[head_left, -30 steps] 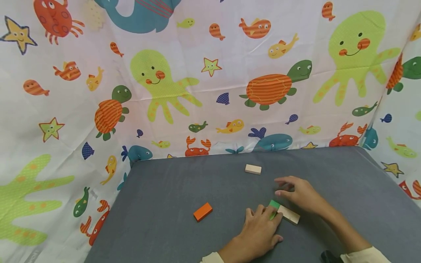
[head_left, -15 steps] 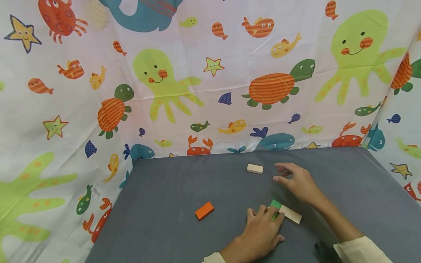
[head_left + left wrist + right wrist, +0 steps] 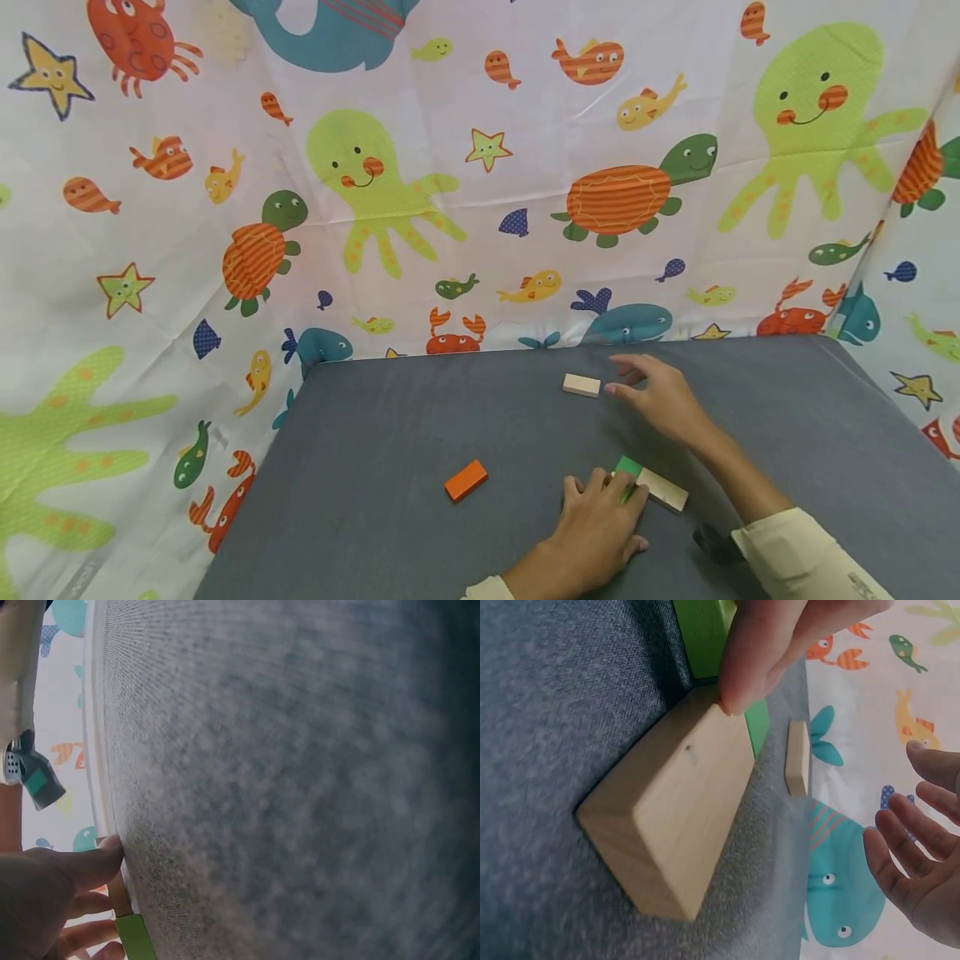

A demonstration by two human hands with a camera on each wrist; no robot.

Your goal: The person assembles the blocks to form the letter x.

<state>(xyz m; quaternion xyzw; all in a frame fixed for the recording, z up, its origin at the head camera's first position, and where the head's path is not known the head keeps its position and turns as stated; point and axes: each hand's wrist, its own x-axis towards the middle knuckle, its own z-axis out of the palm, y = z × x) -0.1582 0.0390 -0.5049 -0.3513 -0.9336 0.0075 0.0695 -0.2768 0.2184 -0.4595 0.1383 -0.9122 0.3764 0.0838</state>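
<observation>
My left hand (image 3: 596,525) rests over a green block (image 3: 628,465), its fingers draped across it and partly hiding it. A plain wooden block (image 3: 663,489) lies end-on against the green one; a left fingertip (image 3: 739,690) is right at their joint in the right wrist view. Thumb and fingers of that hand (image 3: 45,900) also show beside the blocks in the left wrist view. Above the cloth, my right hand (image 3: 660,400) holds nothing, thumb and fingers spread apart. Its fingertips are just right of a second plain wooden block (image 3: 581,385) at the back.
An orange block (image 3: 466,481) lies alone on the grey cloth (image 3: 360,467), left of my left hand. Behind the table hangs a curtain (image 3: 450,167) printed with sea animals. A dark wrist device (image 3: 717,546) sits below my right forearm.
My right hand has moved up and leftward, away from the joined blocks to beside the back wooden block. The left hand stays on the green block.
</observation>
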